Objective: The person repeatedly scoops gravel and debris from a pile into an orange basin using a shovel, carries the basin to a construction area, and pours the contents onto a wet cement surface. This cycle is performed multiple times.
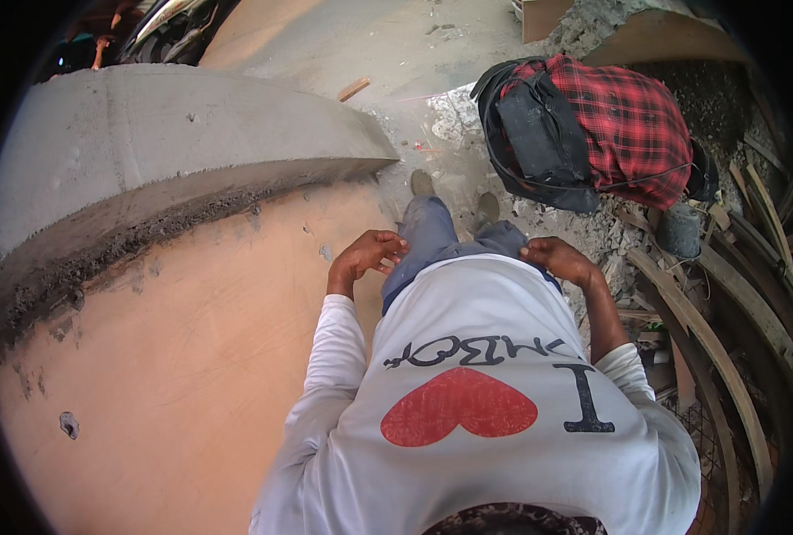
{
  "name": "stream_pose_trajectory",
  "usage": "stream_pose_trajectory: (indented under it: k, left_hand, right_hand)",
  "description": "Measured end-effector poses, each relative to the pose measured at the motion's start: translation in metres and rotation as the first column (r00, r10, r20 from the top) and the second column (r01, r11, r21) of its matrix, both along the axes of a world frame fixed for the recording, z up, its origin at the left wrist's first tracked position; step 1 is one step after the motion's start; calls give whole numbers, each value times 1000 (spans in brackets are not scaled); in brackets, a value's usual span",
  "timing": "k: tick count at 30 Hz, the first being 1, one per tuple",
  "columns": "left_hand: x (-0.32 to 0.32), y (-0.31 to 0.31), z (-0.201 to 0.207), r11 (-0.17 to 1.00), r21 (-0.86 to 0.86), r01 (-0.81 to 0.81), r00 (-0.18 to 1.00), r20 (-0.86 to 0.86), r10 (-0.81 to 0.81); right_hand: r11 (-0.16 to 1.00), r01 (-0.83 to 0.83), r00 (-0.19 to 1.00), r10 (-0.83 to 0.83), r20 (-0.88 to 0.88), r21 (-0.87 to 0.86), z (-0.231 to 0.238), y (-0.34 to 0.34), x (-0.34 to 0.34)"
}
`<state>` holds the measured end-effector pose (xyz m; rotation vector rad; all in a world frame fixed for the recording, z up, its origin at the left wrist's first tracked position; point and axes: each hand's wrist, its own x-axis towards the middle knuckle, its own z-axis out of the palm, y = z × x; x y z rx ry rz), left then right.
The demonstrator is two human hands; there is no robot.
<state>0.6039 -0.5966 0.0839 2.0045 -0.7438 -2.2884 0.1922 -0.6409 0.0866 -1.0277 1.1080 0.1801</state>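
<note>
White shirt [468, 392] — red heart [459, 407], black lettering

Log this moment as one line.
left hand: at shirt hem | right hand: at shirt hem | ahead: crouched person, red plaid shirt

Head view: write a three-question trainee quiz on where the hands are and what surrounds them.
1. True or false: the left hand and the right hand both rest at the hem of the white long-sleeved shirt, over the grey-blue trousers.
2. What lies to the person's left: (a) a curved grey concrete slab, (b) a metal ladder, (c) a water tank?
3. What does the crouching co-worker in the red-and-black checked shirt carry across the back?

Key: 1 true; 2 a; 3 a black bag.
</note>
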Motion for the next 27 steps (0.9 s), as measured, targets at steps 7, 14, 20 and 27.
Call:
stream_pose_trajectory:
  k: [7, 14, 20, 27]
  left_hand:
    - [3, -107, 31, 787, -308, 535, 816, -53, -576]
    - [25, -174, 61, 705, -313, 636, 706, -132, -696]
    - [34, -182, 49, 691, -331, 642, 663, -213, -718]
    - [31, -186, 44, 919, -164, 359, 848, -353, -394]
  right_hand:
    - [953, 301, 954, -300, 24, -21, 35, 3, 48]
    - [806, 587, 807, -574, 142, -77, 51, 14, 107]
    - [861, 506, 862, -505, 41, -56, 67, 8, 126]
    - [734, 678, 735, -676, 55, -29, 49, -12, 136]
